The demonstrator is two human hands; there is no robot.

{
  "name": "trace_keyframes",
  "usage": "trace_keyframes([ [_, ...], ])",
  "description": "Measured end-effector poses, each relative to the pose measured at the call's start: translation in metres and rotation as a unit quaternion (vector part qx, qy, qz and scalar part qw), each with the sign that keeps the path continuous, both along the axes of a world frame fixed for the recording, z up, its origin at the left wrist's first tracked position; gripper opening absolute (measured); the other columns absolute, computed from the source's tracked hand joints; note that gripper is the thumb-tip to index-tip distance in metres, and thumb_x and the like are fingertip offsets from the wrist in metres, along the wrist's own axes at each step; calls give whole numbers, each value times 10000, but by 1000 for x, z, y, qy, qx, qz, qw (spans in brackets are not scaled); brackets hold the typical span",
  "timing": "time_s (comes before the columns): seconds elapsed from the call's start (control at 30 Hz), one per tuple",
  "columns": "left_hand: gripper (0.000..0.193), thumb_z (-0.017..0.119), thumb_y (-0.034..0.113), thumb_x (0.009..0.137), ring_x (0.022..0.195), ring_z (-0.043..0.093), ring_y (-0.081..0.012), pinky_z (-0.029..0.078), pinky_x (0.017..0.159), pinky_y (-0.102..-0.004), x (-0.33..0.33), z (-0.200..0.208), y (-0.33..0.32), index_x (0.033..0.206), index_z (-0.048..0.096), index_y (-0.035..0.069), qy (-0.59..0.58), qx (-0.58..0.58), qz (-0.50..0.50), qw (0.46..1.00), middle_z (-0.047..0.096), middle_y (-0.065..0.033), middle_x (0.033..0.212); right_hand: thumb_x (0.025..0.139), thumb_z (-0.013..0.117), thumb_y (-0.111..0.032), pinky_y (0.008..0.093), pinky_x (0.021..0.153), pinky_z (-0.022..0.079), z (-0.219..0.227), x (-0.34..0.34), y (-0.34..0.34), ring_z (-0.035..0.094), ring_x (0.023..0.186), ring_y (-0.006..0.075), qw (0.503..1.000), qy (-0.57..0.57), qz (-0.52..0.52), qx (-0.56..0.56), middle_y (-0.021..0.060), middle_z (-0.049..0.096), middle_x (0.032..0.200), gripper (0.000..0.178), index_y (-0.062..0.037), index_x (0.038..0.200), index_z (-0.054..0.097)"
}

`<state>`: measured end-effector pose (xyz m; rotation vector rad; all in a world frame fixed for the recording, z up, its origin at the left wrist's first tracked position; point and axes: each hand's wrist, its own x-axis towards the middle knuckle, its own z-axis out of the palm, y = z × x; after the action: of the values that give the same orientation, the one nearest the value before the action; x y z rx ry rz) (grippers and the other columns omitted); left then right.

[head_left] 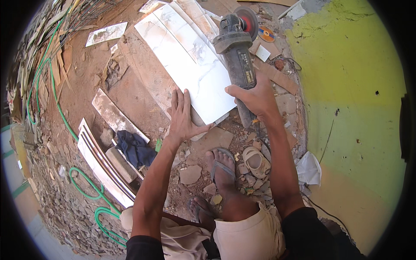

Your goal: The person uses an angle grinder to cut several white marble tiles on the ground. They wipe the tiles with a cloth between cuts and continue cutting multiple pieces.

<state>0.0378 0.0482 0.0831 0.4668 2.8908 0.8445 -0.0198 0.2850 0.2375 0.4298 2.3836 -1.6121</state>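
Note:
My right hand (pixel 258 97) is wrapped round the body of a dark angle grinder (pixel 239 60), held above the right side of a white marbled tile (pixel 203 82). The grinder's cutting disc (pixel 248 22) faces away from me, at the far end of the tool. With fingers spread, my left hand (pixel 183 117) lies at the tile's near left edge, its thumb along the near end. A line runs lengthwise across the tile's far part. Beneath and beside it lie more tile pieces (pixel 197 19), partly hidden.
A yellow-green wall (pixel 346 86) stands at the right. Stacked tile strips (pixel 102 167) and a dark cloth (pixel 135 149) lie at the left, near a green hose (pixel 65 117). A loose sandal (pixel 255 161), broken tile bits and a cable (pixel 329 212) lie around my feet.

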Motion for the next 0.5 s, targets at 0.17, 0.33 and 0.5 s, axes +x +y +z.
trace_keyframes([
  [0.17, 1560, 887, 663, 557, 1547, 131, -511, 231, 1214, -606, -5, 18, 2, 1582, 33, -144, -41, 7, 36, 998, 173, -410, 1615, 658, 804, -269, 348, 689, 541, -12, 16, -6, 672, 711, 194, 999, 46, 3, 26, 87, 701, 802, 405, -10, 943, 678],
  [0.33, 1623, 914, 656, 525, 1551, 130, -488, 235, 1236, -535, -5, 32, 2, 1559, -22, -174, -94, -7, 30, 995, 121, -390, 1632, 641, 806, -284, 353, 698, 548, -10, 43, -9, 689, 727, 220, 997, 59, 24, 43, 115, 715, 813, 426, 1, 933, 685],
  [0.5, 1665, 927, 690, 501, 1566, 51, -460, 186, 1269, -515, -14, 21, 9, 1557, -28, -171, -114, -25, 32, 993, 58, -373, 1643, 648, 815, -259, 348, 651, 539, 23, 73, -6, 672, 668, 192, 993, 105, 8, 56, 92, 701, 762, 386, 9, 895, 689],
])
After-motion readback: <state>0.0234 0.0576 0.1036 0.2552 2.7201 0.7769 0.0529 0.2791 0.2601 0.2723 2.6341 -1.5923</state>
